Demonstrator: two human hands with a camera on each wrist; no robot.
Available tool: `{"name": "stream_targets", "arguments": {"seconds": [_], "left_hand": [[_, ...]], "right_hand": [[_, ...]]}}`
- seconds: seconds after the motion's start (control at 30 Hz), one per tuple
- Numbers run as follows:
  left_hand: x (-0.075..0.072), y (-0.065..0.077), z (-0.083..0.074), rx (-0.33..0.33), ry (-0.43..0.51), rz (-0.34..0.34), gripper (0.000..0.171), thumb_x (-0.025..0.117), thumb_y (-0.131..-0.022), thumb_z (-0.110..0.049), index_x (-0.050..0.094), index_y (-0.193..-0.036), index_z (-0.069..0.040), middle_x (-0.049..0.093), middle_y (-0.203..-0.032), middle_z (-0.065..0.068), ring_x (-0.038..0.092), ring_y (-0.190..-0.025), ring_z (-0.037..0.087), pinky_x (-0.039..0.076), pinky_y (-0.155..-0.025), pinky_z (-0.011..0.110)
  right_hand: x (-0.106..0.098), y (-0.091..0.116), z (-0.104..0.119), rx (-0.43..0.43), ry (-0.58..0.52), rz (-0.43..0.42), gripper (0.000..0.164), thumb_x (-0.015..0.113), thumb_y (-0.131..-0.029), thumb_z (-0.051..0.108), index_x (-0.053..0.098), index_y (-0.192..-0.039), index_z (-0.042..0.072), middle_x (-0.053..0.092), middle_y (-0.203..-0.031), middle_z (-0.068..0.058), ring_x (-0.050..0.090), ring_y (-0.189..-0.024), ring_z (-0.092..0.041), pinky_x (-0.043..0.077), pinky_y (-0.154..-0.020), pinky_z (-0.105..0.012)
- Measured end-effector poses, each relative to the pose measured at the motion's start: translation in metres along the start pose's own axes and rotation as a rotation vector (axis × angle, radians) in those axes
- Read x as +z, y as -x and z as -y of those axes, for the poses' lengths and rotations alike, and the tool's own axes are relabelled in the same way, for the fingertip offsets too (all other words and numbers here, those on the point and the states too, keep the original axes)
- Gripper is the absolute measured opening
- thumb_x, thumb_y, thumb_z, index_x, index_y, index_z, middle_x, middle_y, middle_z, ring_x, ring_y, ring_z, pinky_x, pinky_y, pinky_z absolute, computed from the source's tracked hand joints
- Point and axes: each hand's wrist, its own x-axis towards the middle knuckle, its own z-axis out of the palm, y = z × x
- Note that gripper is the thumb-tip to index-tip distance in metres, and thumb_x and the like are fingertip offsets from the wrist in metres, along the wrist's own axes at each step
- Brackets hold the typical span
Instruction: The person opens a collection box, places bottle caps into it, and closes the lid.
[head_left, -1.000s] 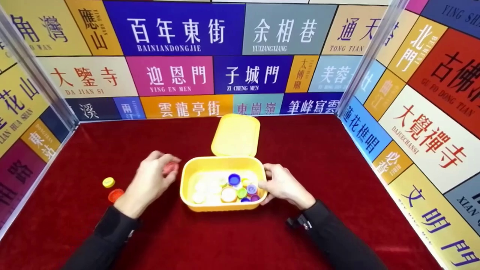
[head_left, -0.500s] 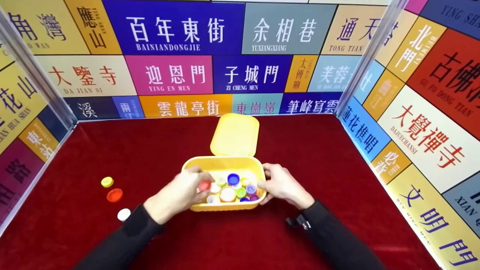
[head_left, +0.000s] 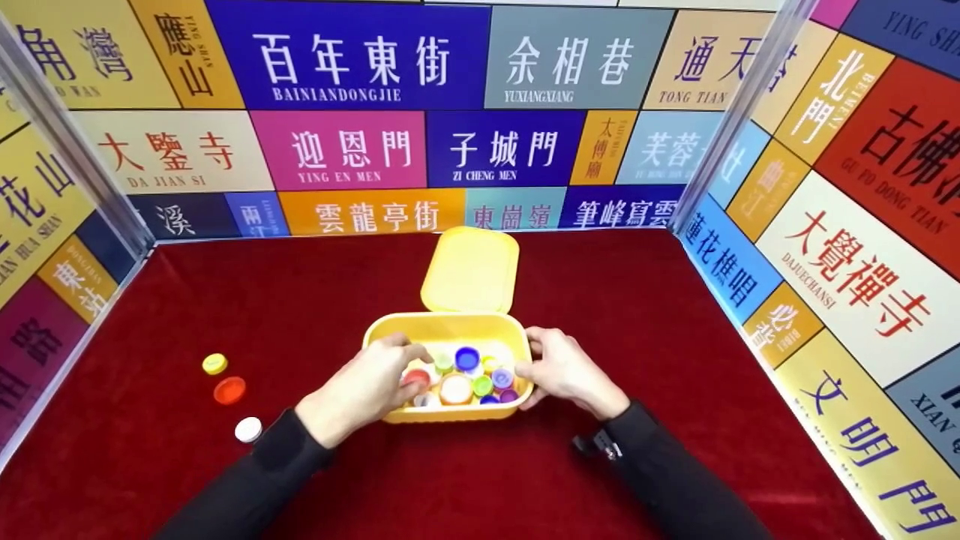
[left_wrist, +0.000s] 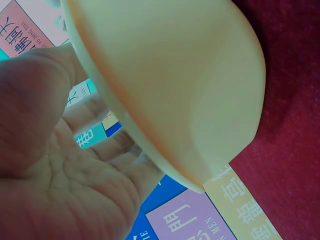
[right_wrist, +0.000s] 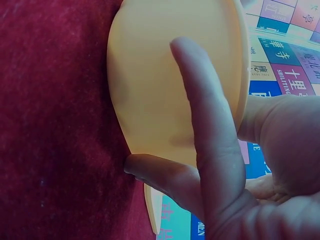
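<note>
A yellow plastic box (head_left: 450, 414) holds several bottle caps of different colours. My left hand (head_left: 364, 386) reaches over its left side, fingers and thumb parted around a red bottle cap (head_left: 417, 377) inside. In the left wrist view, the box wall (left_wrist: 175, 75) hides the fingertips. At the right end, my right hand (head_left: 568, 371) grips the box, thumb at the rim and fingers along the outer wall (right_wrist: 150, 90). Among the caps are a dark blue cap (head_left: 466, 358), a white cap with an orange edge (head_left: 455, 389) and a green cap (head_left: 482, 385).
Left of the box on the red cloth (head_left: 315, 285) lie a yellow cap (head_left: 214, 364), a red cap (head_left: 229, 390) and a white cap (head_left: 248, 430). A yellow lid (head_left: 471, 270) lies behind the box. Printed panels (head_left: 352, 60) stand around the back and sides.
My left hand has carried the red cap rightward from beside the box into it, and its fingers have parted. The white cap on the cloth has come into view. My right hand stays put.
</note>
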Motion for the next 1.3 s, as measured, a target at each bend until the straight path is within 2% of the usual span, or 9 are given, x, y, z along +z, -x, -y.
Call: {"name": "stream_targets", "arguments": {"seconds": [0.23,0.47,0.6,0.73,0.9,1.07,1.3], "left_hand": [[-0.001,-0.001,-0.002,-0.01,-0.009,-0.022,0.026,0.093,-0.097,-0.01,0.085,-0.119,-0.002,0.075,-0.105,0.018,0.063,-0.077,0.02,0.064,-0.071,0.032],[-0.003,-0.001,0.0,-0.036,-0.009,-0.059,0.028,0.091,-0.096,-0.007,0.084,-0.123,-0.003,0.077,-0.112,0.016,0.071,-0.09,0.024,0.069,-0.079,0.037],[-0.007,0.0,0.003,-0.066,-0.008,-0.083,0.03,0.093,-0.098,-0.012,0.084,-0.126,-0.005,0.077,-0.121,0.016,0.073,-0.099,0.027,0.073,-0.089,0.04],[-0.012,0.002,0.009,-0.092,0.008,-0.124,0.032,0.093,-0.098,-0.013,0.084,-0.128,-0.006,0.077,-0.122,0.015,0.076,-0.104,0.029,0.073,-0.098,0.044],[-0.022,0.008,0.021,-0.141,0.014,-0.183,0.034,0.091,-0.099,-0.012,0.084,-0.132,-0.007,0.077,-0.123,0.015,0.075,-0.105,0.03,0.072,-0.095,0.046],[-0.033,0.017,0.037,-0.224,0.019,-0.22,0.033,0.088,-0.102,-0.012,0.084,-0.134,-0.008,0.077,-0.127,0.016,0.075,-0.112,0.035,0.071,-0.101,0.052],[-0.047,0.04,0.078,-0.366,0.017,-0.281,0.034,0.086,-0.102,-0.01,0.083,-0.136,-0.007,0.074,-0.135,0.026,0.072,-0.124,0.049,0.064,-0.114,0.066]], "right_hand": [[0.0,0.0,-0.001,-0.01,-0.007,0.005,0.053,0.071,-0.098,-0.004,0.066,-0.15,-0.003,0.083,-0.129,-0.024,0.088,-0.089,-0.037,0.075,-0.063,-0.051],[-0.001,0.0,-0.001,-0.013,-0.011,0.012,0.052,0.072,-0.098,-0.002,0.066,-0.149,-0.004,0.083,-0.129,-0.024,0.088,-0.09,-0.038,0.076,-0.064,-0.052],[-0.001,0.0,-0.001,-0.012,-0.012,0.014,0.05,0.073,-0.099,-0.002,0.066,-0.149,-0.003,0.083,-0.13,-0.024,0.088,-0.09,-0.038,0.076,-0.065,-0.052],[-0.001,0.0,0.0,-0.014,-0.007,0.016,0.05,0.073,-0.1,-0.002,0.067,-0.149,-0.003,0.083,-0.13,-0.024,0.088,-0.091,-0.037,0.076,-0.065,-0.052],[-0.001,0.001,0.0,-0.017,-0.011,0.017,0.051,0.073,-0.099,-0.002,0.066,-0.15,-0.003,0.083,-0.131,-0.025,0.088,-0.092,-0.037,0.076,-0.065,-0.051],[-0.001,0.001,-0.001,-0.014,-0.018,0.012,0.051,0.073,-0.099,-0.002,0.066,-0.149,-0.003,0.083,-0.13,-0.024,0.088,-0.092,-0.037,0.076,-0.064,-0.051],[-0.001,0.0,-0.002,-0.017,-0.017,0.011,0.052,0.073,-0.099,-0.003,0.066,-0.15,-0.003,0.083,-0.13,-0.025,0.088,-0.09,-0.037,0.075,-0.063,-0.051]]}}
